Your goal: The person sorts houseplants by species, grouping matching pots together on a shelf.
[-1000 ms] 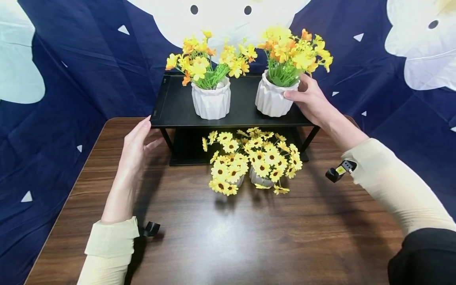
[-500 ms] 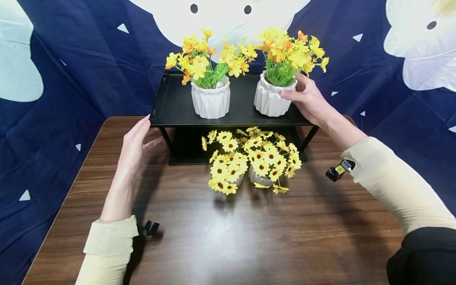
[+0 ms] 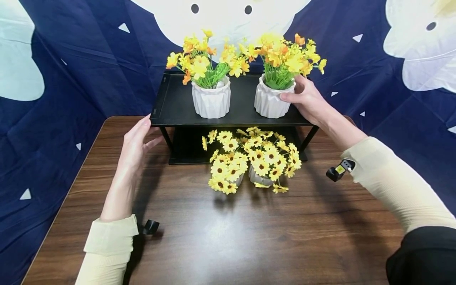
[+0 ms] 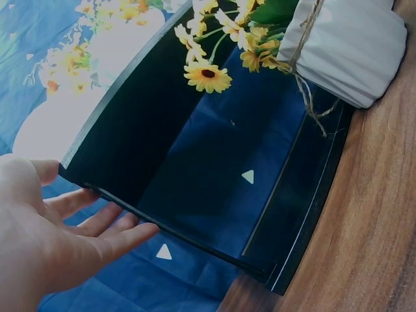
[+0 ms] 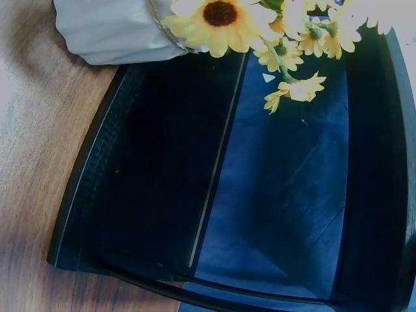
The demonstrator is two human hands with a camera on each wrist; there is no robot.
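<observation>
I see my right hand [image 3: 310, 101] at upper right, grip clamped on a white fluted flowerpot [image 3: 270, 102] atop the black shelf [image 3: 243, 103], my left hand [image 3: 133, 145] centre-left, fingers apart, touching the shelf's front corner.

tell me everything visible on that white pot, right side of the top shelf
The white pot has ribbed sides and looks ceramic. It holds yellow and orange flowers above green foliage. It appears upright on the upper tier of the black shelf, toward the right end. The person's right grip holds its right side, thumb near the rim; the other fingers are mostly hidden.
</observation>
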